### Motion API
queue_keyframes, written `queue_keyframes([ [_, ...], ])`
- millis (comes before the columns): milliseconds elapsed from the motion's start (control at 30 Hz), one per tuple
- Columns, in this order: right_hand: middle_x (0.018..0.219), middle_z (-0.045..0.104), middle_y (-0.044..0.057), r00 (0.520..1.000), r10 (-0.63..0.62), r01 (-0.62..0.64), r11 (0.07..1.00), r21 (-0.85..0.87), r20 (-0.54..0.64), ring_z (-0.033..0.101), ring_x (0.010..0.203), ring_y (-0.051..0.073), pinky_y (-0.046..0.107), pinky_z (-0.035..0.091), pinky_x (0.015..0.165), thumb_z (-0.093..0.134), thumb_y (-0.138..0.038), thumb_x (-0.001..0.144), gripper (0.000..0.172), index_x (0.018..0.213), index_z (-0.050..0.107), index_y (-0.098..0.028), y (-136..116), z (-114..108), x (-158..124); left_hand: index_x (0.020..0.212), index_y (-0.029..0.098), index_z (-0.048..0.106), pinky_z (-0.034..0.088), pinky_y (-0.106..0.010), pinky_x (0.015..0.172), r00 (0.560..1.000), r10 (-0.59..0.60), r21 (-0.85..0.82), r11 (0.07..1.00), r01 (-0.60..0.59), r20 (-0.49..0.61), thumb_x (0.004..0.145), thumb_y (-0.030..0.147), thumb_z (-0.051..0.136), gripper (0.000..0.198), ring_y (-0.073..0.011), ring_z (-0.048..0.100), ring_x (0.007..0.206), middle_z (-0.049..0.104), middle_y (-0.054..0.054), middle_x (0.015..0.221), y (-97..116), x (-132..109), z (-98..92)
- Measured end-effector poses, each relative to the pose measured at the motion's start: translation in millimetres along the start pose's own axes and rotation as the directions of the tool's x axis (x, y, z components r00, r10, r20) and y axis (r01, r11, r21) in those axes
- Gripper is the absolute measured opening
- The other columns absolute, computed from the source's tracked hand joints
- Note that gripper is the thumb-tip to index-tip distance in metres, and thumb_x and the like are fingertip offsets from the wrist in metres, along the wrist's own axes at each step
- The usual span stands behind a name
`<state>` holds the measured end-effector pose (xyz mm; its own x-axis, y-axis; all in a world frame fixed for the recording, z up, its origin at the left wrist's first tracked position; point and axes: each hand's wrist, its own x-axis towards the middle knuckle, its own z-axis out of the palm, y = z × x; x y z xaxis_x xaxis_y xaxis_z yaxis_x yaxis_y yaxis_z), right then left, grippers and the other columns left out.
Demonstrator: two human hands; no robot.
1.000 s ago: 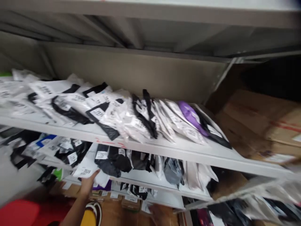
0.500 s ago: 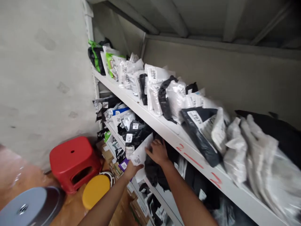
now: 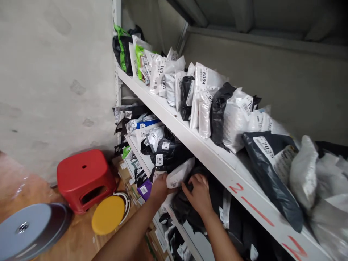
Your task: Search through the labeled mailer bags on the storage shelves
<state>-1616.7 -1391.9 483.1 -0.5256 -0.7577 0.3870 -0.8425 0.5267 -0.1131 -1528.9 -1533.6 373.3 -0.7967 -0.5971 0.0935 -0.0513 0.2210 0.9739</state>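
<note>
White plastic packet [image 3: 181, 173] tilted at centre of the frame, left hand [image 3: 160, 189] against its left edge, fingertips hidden, grip impossible to tell. Right hand [image 3: 199, 192] just right of it over a black bag [image 3: 186, 207], thumb apart from loosely curled fingers. Compared with a second ago, both hands now beside the packet instead of one; red stool [image 3: 84, 170] at lower left now whole. Packet number too small to read; forearms [image 3: 129, 226] cut off by the bottom edge.
</note>
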Motion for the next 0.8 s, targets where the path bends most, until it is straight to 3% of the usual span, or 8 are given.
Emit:
queue_keyframes([
  [100,0.079,0.052,0.004,1.0,-0.026,0.026,0.999,0.037,-0.006,0.049,0.087,0.025,0.043,0.04,0.085,0.063,-0.03,0.086,0.02,0.073,0.051,-0.019,3,0,-2,0.133,0.006,0.047,0.022,-0.064,0.114,0.923,-0.015,0.073,0.996,0.046,-0.385,0.058,0.063,0.081,0.1,-0.0463,0.036,0.13,0.047,-0.026,0.131,-5,0,-23.0],
  [167,0.079,0.052,0.004,0.999,-0.042,0.043,0.998,0.05,-0.023,0.049,0.086,0.025,0.043,0.04,0.084,0.062,-0.031,0.087,0.02,0.073,0.051,-0.02,5,1,-3,0.144,0.003,0.03,0.02,-0.06,0.118,0.885,0.003,0.03,0.999,0.013,-0.466,0.067,0.079,0.063,0.113,-0.043,0.028,0.139,0.032,-0.028,0.143,-7,8,-27.4],
  [267,0.083,0.053,0.005,0.998,-0.055,0.057,0.997,0.05,-0.04,0.049,0.087,0.026,0.044,0.04,0.084,0.058,-0.033,0.088,0.016,0.079,0.051,-0.02,10,4,-4,0.134,0.01,0.05,0.027,-0.053,0.118,0.971,0.099,-0.044,0.993,-0.111,-0.219,0.079,0.081,0.04,0.09,-0.0376,0.033,0.139,0.033,-0.024,0.145,1,19,-12.7],
  [367,0.089,0.056,0.006,0.998,-0.061,0.061,0.998,0.034,-0.017,0.05,0.09,0.027,0.046,0.041,0.086,0.053,-0.03,0.088,0.011,0.091,0.051,-0.02,16,6,-8,0.124,0.018,0.064,0.024,-0.055,0.118,0.983,0.153,0.022,0.988,-0.151,-0.098,0.087,0.073,0.036,0.072,-0.0383,0.023,0.145,0.03,-0.022,0.147,19,14,7.4],
  [467,0.097,0.059,0.01,0.998,-0.065,0.065,0.998,-0.019,0.028,0.051,0.099,0.03,0.05,0.043,0.091,0.053,-0.03,0.085,0.021,0.102,0.051,-0.018,16,6,-8,0.129,0.022,0.062,0.02,-0.06,0.118,0.994,0.103,0.076,0.992,-0.1,-0.037,0.092,0.064,0.036,0.062,-0.0404,0.01,0.148,0.029,-0.022,0.147,31,3,11.8],
  [667,0.135,0.051,0.02,0.982,-0.07,0.077,0.996,-0.035,0.173,0.047,0.125,0.038,0.06,0.036,0.106,0.062,-0.033,0.076,0.064,0.135,0.045,-0.013,-24,-4,24,0.152,0.015,0.029,0.024,-0.054,0.12,0.999,-0.021,-0.039,0.999,0.02,-0.029,0.088,0.056,0.052,0.08,-0.0363,0.024,0.146,0.025,-0.023,0.153,24,6,-1.2],
  [733,0.15,0.042,0.016,0.93,-0.212,0.197,0.977,0.077,0.3,0.036,0.139,0.036,0.064,0.022,0.115,0.065,-0.037,0.076,0.078,0.146,0.036,-0.018,-40,-3,39,0.15,0.01,0.031,0.028,-0.048,0.119,0.999,-0.044,-0.057,0.998,0.042,-0.027,0.088,0.043,0.051,0.074,-0.0315,0.031,0.143,0.034,-0.022,0.151,18,13,-9.6],
  [800,0.145,0.05,0.014,0.866,-0.25,0.19,0.966,0.178,0.433,0.041,0.137,0.034,0.063,0.016,0.119,0.072,-0.04,0.074,0.077,0.142,0.044,-0.018,-50,3,48,0.143,0.009,0.041,0.034,-0.043,0.116,0.996,-0.081,-0.056,0.995,0.08,-0.025,0.086,0.03,0.046,0.061,-0.0281,0.043,0.136,0.044,-0.019,0.146,11,24,-22.4],
])
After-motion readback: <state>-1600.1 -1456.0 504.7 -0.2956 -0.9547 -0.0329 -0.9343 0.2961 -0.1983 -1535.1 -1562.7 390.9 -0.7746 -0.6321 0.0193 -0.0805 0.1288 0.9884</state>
